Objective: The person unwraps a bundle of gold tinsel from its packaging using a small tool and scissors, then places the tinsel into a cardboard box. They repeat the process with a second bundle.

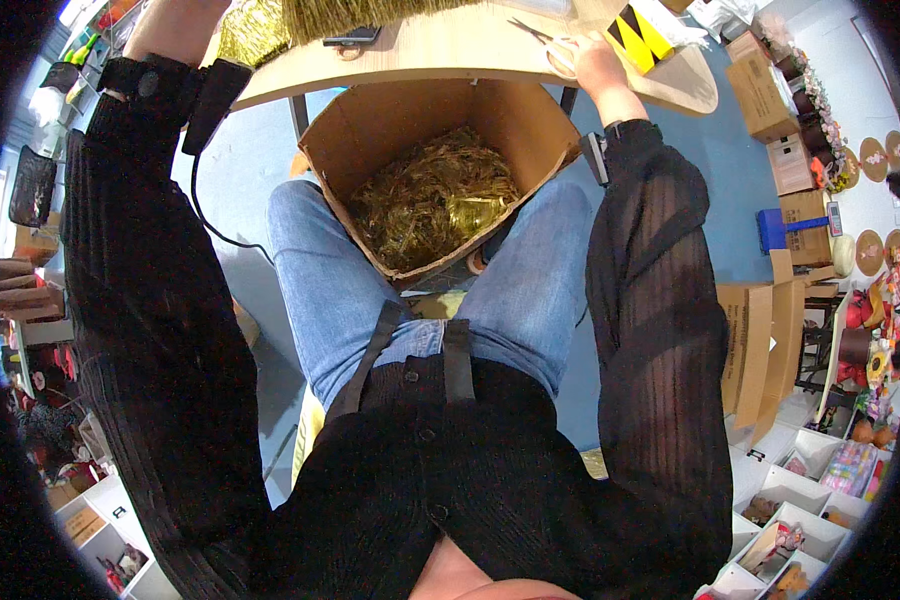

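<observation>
My right hand [598, 66] is closed around the handles of a pair of scissors [559, 54] above the wooden table [450, 54], the blades pointing up and left. At the top left, my left wrist and forearm reach over the table beside gold metallic tinsel [251, 34]; the fingers lie beyond the picture's edge. A bundle of darker gold fringe [345, 16] lies along the table's top side, with a small dark object [351, 36] just below it. Between my knees stands an open cardboard box [382, 112] holding a heap of gold tinsel strands [435, 180].
A yellow-and-black striped box [641, 37] stands right of my right hand. The table's near edge curves above the cardboard box. More cardboard boxes [746, 345] and white compartment shelves [787, 480] line the right side. A black cable [221, 225] hangs from my left wrist device.
</observation>
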{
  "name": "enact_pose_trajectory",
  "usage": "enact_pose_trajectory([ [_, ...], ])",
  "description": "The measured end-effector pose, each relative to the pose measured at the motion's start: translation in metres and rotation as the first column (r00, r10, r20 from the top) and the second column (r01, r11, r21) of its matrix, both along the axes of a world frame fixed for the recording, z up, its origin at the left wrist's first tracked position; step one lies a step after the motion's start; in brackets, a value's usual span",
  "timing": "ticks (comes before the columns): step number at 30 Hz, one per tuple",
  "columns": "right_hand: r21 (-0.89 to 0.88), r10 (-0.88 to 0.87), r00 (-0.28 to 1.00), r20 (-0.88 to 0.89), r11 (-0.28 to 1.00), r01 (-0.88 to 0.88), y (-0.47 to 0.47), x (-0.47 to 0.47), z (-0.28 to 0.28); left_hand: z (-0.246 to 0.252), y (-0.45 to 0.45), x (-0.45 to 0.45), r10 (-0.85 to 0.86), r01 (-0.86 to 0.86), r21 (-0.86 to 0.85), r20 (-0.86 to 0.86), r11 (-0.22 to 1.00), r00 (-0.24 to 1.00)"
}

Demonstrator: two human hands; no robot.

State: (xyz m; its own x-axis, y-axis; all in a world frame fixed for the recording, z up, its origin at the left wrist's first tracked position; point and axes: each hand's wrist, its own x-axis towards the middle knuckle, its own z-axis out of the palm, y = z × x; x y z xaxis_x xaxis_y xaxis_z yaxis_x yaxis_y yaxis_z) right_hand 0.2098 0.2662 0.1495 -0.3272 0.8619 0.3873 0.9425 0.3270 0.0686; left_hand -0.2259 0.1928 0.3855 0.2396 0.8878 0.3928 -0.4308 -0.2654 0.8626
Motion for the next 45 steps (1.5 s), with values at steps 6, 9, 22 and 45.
enact_pose_trajectory([
  [6, -0.001, 0.181, 0.981, 0.065, 0.983, -0.181, -0.023, -0.006, 0.015, -0.001, -0.002, 0.004, 0.018, -0.018, 0.018, 0.012, 1.000, 1.000],
  [9, 0.020, 0.182, 0.982, -0.055, 0.983, -0.181, -0.027, -0.006, 0.018, 0.002, -0.003, 0.005, -0.015, 0.014, 0.006, 0.012, 1.000, 1.000],
  [22, -0.296, -0.021, 0.971, -0.236, 0.954, -0.051, -0.097, -0.007, 0.132, 0.006, -0.004, 0.003, -0.031, 0.031, 0.023, -0.017, 0.999, 0.999],
  [45, -0.539, 0.279, 0.959, 0.039, 0.814, -0.215, -0.098, -0.060, 0.188, 0.000, 0.000, 0.020, -0.035, 0.036, -0.058, 0.008, 0.998, 0.999],
])
